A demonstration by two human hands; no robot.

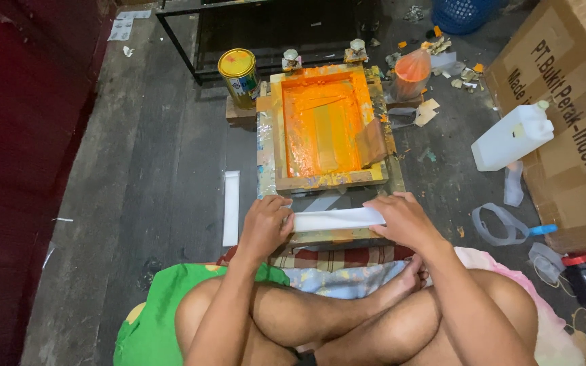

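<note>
I sit cross-legged on the floor in front of a wooden screen-printing frame (327, 179) whose mesh is covered in orange ink. A squeegee (372, 141) leans inside its right side. My left hand (264, 224) and my right hand (401, 218) each grip one end of a white strip (337, 218), which lies flat across the base just below the frame's near edge. Both hands rest on the base board (327, 237).
A yellow tin (238, 76) stands left of the frame, a bag of orange ink (411, 73) to its right. Another white strip (230, 207) lies on the floor at left. A white jug (512, 137), a cardboard box (571, 122) and clutter fill the right.
</note>
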